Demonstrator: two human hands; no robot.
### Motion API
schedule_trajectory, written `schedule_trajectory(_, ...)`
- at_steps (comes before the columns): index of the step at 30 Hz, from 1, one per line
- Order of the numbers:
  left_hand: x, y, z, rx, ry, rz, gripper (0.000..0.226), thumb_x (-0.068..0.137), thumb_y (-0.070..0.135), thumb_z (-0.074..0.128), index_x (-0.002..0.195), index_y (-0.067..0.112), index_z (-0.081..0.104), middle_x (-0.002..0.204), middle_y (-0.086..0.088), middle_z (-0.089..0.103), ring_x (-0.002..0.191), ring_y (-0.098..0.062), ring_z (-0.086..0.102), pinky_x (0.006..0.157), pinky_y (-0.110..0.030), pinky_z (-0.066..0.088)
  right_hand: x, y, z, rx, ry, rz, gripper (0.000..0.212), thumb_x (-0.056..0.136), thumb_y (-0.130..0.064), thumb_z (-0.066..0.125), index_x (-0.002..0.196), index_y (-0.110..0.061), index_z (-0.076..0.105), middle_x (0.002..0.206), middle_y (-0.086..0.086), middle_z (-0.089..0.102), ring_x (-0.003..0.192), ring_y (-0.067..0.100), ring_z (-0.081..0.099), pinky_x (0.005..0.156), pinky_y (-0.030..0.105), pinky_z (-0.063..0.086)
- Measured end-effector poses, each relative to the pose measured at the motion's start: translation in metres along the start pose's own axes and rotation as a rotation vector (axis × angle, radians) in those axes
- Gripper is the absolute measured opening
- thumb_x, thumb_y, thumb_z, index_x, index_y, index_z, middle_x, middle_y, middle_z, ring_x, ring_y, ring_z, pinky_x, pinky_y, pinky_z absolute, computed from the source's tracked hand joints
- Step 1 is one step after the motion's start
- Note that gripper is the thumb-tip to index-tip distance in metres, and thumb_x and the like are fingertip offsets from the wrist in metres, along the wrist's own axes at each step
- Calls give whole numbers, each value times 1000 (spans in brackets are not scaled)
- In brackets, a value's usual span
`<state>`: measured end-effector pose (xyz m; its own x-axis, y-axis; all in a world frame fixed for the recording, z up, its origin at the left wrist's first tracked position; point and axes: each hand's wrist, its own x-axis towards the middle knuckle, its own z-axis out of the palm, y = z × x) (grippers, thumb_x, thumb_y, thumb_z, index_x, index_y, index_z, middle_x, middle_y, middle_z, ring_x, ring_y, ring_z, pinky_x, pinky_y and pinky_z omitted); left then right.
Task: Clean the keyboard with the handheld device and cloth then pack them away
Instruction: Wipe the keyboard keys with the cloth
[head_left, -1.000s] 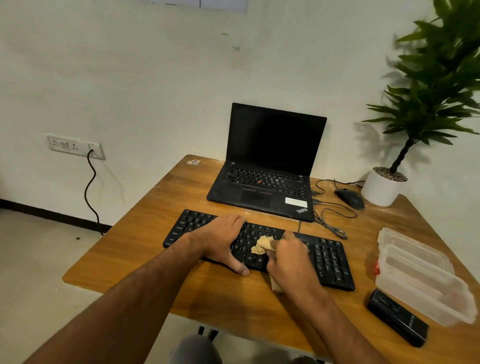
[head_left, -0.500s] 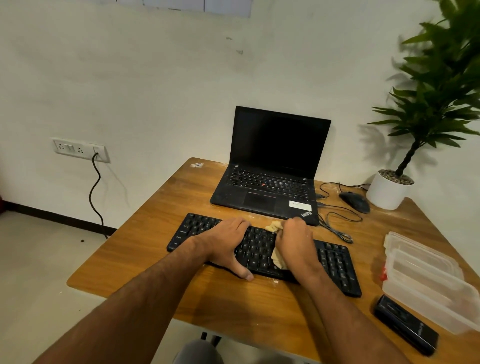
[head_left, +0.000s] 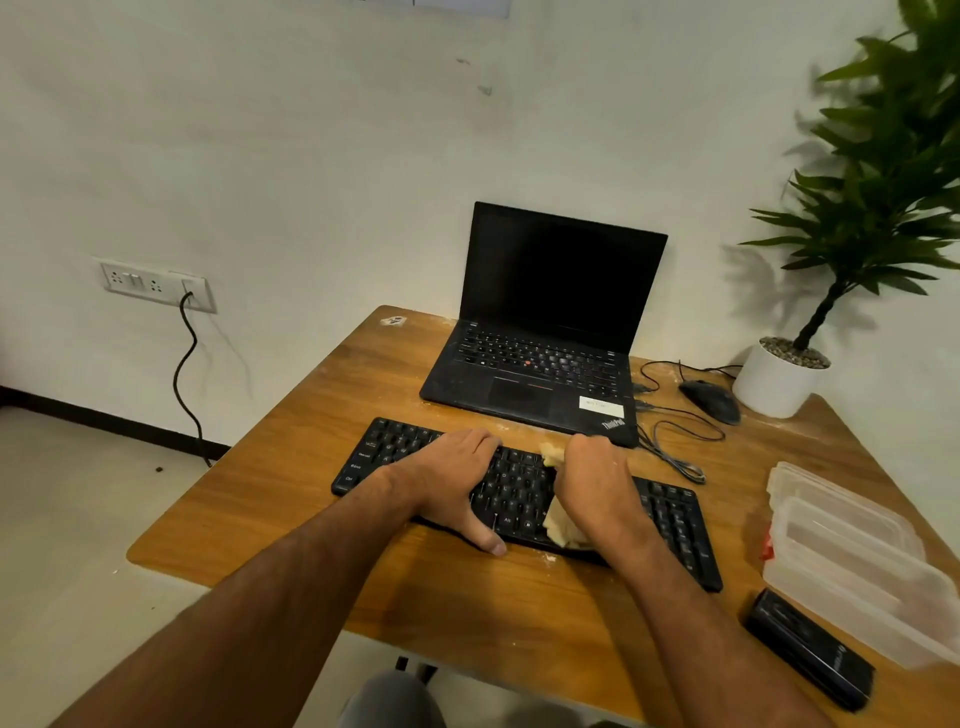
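One keyboard (head_left: 524, 493), long axis running far-left to near-right on counter (head_left: 311, 467) | left hand (head_left: 447, 483) flat, fingers released on keys | right hand (head_left: 592, 483) fingers clenched around one cloth (head_left: 558, 527) | one black handheld device (head_left: 810, 647) near right.

Black keyboard (head_left: 670, 514) flat on desk; crumpled beige cloth (head_left: 558, 525) on its keys; black handheld device (head_left: 810, 647) lying near-right.

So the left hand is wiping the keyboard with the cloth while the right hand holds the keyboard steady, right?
Not quite: the hands are swapped. In the head view the right hand grips the cloth on the keyboard, while the left hand rests on the keys, holding the keyboard steady.
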<state>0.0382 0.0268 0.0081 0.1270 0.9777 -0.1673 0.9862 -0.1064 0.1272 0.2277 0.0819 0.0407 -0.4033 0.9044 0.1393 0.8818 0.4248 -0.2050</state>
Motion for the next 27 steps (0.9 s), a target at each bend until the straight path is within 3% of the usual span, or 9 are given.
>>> schedule_trajectory(3, 0, -2, 1, -5, -6, -8, 145, 60, 88, 75, 164, 10, 11, 167, -7, 21, 152, -25, 24, 129, -41, 20, 8, 3, 0, 32, 48, 9, 15, 98, -13, 55, 98, -7, 69, 104, 12, 66, 92, 25, 64, 80, 35, 54)
schedule_trajectory(9, 2, 0, 2, 33, -19, -6, 145, 60, 89, 73, 163, 9, 11, 166, -8, 23, 151, -26, 26, 128, -42, 21, -18, -5, -1, -48, -28, -47, 14, 100, -14, 55, 98, -9, 68, 105, 8, 66, 79, 15, 52, 71, 24, 47)
schedule_trajectory(15, 2, 1, 0, 40, -17, 0, 144, 63, 88, 73, 163, 7, 10, 166, -9, 22, 151, -27, 25, 128, -39, 19, -45, -8, 3, -121, -105, -87, 19, 98, -24, 61, 112, -13, 66, 113, 9, 63, 96, 19, 64, 79, 28, 52)
schedule_trajectory(22, -2, 5, -5, -1, -49, -15, 143, 64, 82, 78, 164, 8, 8, 168, -9, 18, 153, -27, 22, 129, -41, 18, -14, -4, 1, 4, 37, -52, 13, 99, -14, 58, 93, -10, 70, 105, 10, 66, 84, 17, 59, 69, 25, 49)
schedule_trajectory(27, -1, 6, -6, 12, -61, -17, 142, 65, 84, 76, 164, 8, 7, 168, -8, 18, 153, -27, 21, 129, -41, 17, -25, -16, 10, 31, 11, -104, 17, 99, -23, 61, 108, -11, 69, 116, 8, 59, 98, 17, 58, 83, 28, 54)
